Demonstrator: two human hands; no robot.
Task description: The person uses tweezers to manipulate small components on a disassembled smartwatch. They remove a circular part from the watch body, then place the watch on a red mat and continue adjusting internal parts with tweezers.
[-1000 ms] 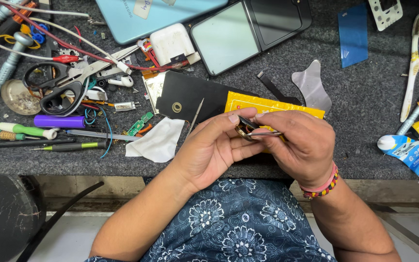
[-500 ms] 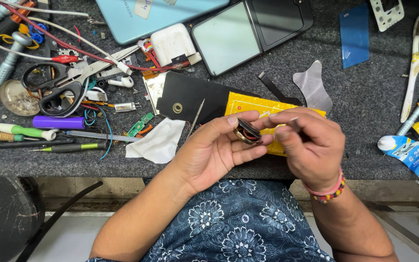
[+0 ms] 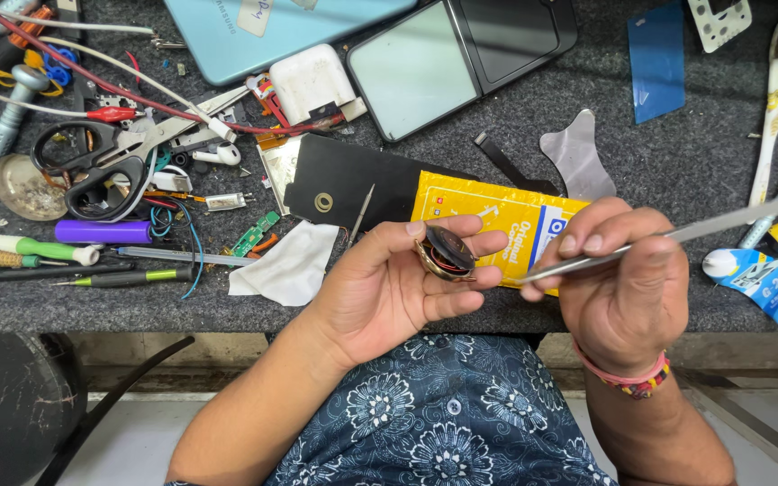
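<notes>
Pinching a small round dark disc with a brass-coloured rim and copper windings between thumb and fingertips, the left hand is closed on the part just below the centre of the head view, over the near edge of the dark grey felt-covered table. The right hand, at about four o'clock from centre, is closed around a long slim silver metal tool; the tool's tip points toward the disc from its three o'clock side and stops just short of it, while the other end reaches out toward three o'clock. A pink and multicoloured bracelet circles the right wrist.

Behind the hands, at twelve o'clock from the disc, lies a yellow printed plastic packet, with a flat black rectangular card with a small metal ring at its ten o'clock. A crumpled white cloth sits at nine o'clock from the left hand. Farther out toward nine and ten o'clock are black-handled scissors, a purple cylindrical pen-like tool and green-handled screwdrivers. At twelve o'clock rest a pale blue phone back cover and a grey-screened phone with a black frame. At two o'clock lies a white-handled toothbrush, and at three o'clock a blue and white glue tube.
</notes>
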